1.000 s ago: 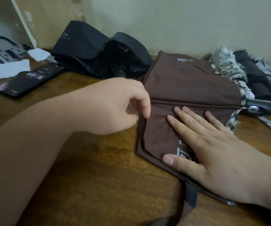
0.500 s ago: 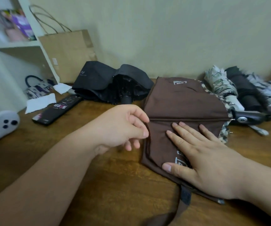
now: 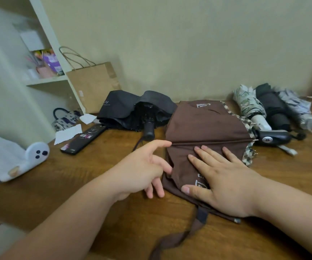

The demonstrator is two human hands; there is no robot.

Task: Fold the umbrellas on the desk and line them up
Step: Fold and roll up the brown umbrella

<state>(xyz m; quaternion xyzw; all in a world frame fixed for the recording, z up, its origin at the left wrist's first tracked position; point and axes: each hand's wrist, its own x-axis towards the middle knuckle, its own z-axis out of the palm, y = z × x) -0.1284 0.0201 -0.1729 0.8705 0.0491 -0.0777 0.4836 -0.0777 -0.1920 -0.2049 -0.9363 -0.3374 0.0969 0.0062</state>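
A brown umbrella lies flattened on the wooden desk, its black handle pointing right and its strap trailing toward me. My right hand presses flat on its near panel, fingers straight. My left hand is spread at the canopy's left edge, fingertips touching the fabric. A black umbrella lies loosely collapsed behind. At the back right lie three rolled umbrellas side by side: a pale patterned one, a dark one and a grey-white one.
A black remote and torn white paper lie at the left. A white rounded gadget sits on white cloth at the desk's left edge. A brown paper bag and a shelf unit stand against the wall.
My left hand has opened from a loose curl and spread its fingers along the umbrella's left edge. The view has tilted up and back. My right hand stays pressed on the fabric.
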